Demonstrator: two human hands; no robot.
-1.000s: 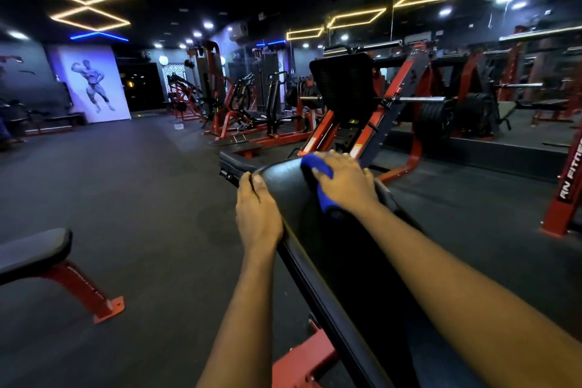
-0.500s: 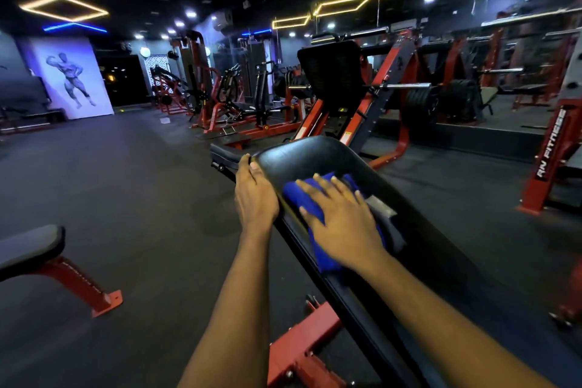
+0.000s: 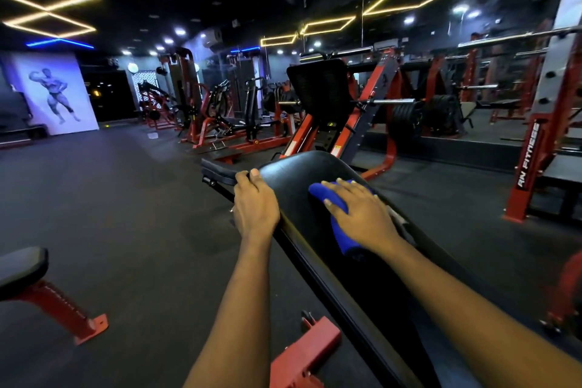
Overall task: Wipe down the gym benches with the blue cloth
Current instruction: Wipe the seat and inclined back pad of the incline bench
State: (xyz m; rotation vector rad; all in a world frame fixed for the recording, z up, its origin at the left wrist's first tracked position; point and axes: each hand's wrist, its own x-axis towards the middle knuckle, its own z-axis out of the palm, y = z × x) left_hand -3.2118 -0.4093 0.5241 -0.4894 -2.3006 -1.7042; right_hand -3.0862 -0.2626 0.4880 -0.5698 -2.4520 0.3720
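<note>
A black padded gym bench [image 3: 299,179] slopes up and away from me in the middle of the view. The blue cloth [image 3: 338,224] lies on the pad's upper right part. My right hand [image 3: 362,214] presses flat on the cloth with its fingers spread. My left hand [image 3: 255,208] grips the pad's left edge, fingers curled over the rim near the top. Much of the cloth is hidden under my right hand.
The bench's red steel foot [image 3: 302,356] sticks out below the pad. A second black bench on a red leg [image 3: 22,268] stands at the lower left. A red leg press [image 3: 340,110] and a red rack [image 3: 535,161] stand beyond, with dark rubber floor [image 3: 126,214] to the left.
My right hand slid the cloth from the pad's top down toward me, then across to the right side. My left hand stayed on the left edge.
</note>
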